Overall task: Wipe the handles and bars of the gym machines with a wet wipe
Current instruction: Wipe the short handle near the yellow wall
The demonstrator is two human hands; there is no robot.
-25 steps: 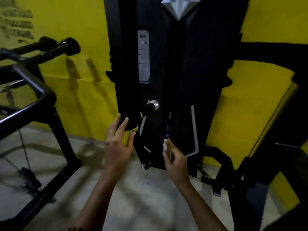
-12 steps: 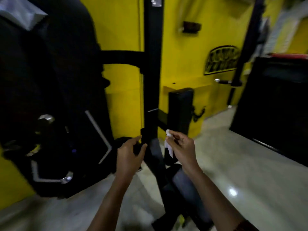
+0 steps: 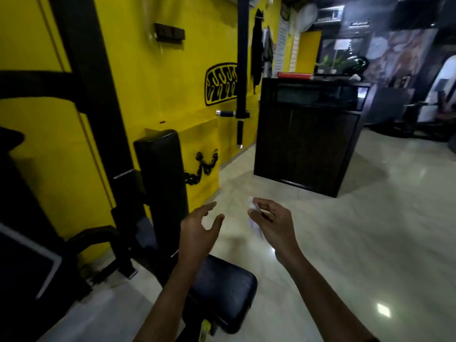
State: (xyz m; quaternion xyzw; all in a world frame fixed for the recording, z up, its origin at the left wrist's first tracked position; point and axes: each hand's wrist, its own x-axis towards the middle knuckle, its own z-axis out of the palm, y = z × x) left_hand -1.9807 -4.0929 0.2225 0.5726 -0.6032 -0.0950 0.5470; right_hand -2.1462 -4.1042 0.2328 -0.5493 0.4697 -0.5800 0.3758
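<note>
Our left hand [image 3: 197, 233] spreads empty, our right hand [image 3: 274, 224] pinches the wet wipe [image 3: 254, 222], touching no machine; the wall-side handle [image 3: 228, 113] likely awaits wiping.

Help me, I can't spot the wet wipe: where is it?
Head view, just right of centre: the wet wipe is pinched in the right hand, over the pale floor, beside the empty left hand and beyond the black seat pad.
</note>
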